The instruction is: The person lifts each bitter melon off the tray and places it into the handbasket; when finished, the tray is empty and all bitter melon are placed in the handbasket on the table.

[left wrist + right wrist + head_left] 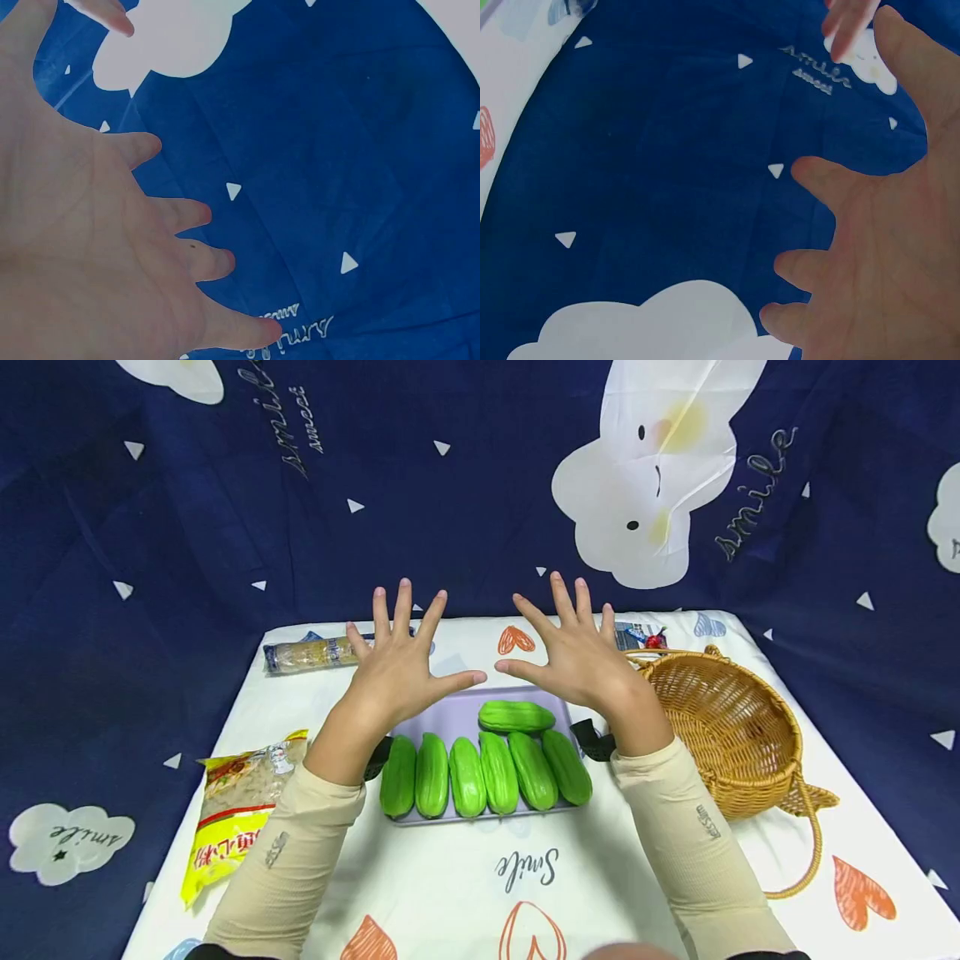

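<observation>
Left hand (397, 664) and right hand (581, 656) hover spread, holding nothing — lower them evenly over the green gourds (483, 772) on the tray (450, 714).

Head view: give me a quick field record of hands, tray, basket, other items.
left hand: raised, fingers spread, holds nothing
right hand: raised, fingers spread, holds nothing
pale purple rectangular tray: below the hands, on the white printed tablecloth
green ridged gourds: six in a row, a seventh crosswise behind
woven wicker basket: right of tray
yellow snack bag: left of tray
</observation>
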Motion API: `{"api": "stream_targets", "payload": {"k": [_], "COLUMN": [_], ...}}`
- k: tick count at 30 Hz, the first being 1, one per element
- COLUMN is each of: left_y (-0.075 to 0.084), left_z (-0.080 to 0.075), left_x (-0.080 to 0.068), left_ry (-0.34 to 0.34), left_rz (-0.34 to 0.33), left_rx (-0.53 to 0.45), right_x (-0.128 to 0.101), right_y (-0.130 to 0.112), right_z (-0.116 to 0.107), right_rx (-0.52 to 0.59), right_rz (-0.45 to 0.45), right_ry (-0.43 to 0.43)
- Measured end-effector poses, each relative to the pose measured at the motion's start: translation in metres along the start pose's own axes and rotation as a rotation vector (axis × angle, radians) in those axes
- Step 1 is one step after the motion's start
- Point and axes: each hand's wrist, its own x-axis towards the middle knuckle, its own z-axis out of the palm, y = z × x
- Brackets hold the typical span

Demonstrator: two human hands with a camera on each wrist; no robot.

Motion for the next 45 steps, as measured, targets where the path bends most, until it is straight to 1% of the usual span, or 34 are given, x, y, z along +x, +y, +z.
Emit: {"api": "stream_targets", "payload": {"k": [6, 10, 13, 15, 18, 20, 24, 27, 28, 30, 32, 35, 37, 39, 45], "left_y": [0.003, 0.003, 0.001, -0.003, -0.016, -0.029, -0.058, -0.074, -0.077, -0.082, -0.084, -0.086, -0.086, -0.086, -0.085], "left_z": [-0.003, -0.003, -0.001, 0.002, 0.016, 0.031, 0.066, 0.086, 0.091, 0.099, 0.104, 0.112, 0.116, 0.120, 0.125], "left_x": [0.000, -0.003, -0.005, -0.008, -0.019, -0.030, -0.059, -0.078, -0.082, -0.089, -0.093, -0.098, -0.100, -0.103, -0.109], "left_ry": [-0.001, -0.010, -0.002, 0.009, -0.001, -0.022, -0.111, -0.178, -0.193, -0.226, -0.239, -0.234, -0.224, -0.220, -0.256], "left_rz": [0.007, 0.003, -0.002, -0.012, -0.053, -0.096, -0.227, -0.287, -0.293, -0.295, -0.282, -0.265, -0.257, -0.259, -0.310], "left_rx": [-0.001, -0.005, -0.009, -0.016, -0.051, -0.086, -0.154, -0.161, -0.162, -0.165, -0.187, -0.228, -0.249, -0.262, -0.324], "right_x": [0.000, -0.001, -0.003, -0.006, -0.017, -0.029, -0.057, -0.073, -0.078, -0.086, -0.090, -0.095, -0.097, -0.099, -0.106], "right_y": [-0.002, -0.003, -0.004, -0.003, 0.000, 0.003, 0.011, 0.017, 0.019, 0.024, 0.028, 0.034, 0.038, 0.040, 0.043], "right_z": [-0.001, 0.001, 0.003, 0.007, 0.021, 0.037, 0.075, 0.101, 0.109, 0.121, 0.131, 0.143, 0.149, 0.154, 0.165], "right_rx": [-0.003, -0.004, -0.003, 0.014, 0.077, 0.127, 0.195, 0.206, 0.205, 0.211, 0.217, 0.225, 0.226, 0.229, 0.290], "right_rz": [-0.005, -0.009, -0.015, -0.024, -0.041, -0.044, -0.014, 0.034, 0.050, 0.086, 0.115, 0.149, 0.155, 0.156, 0.170], "right_ry": [0.018, 0.013, 0.022, 0.050, 0.108, 0.148, 0.196, 0.215, 0.219, 0.212, 0.194, 0.157, 0.132, 0.109, 0.078]}}
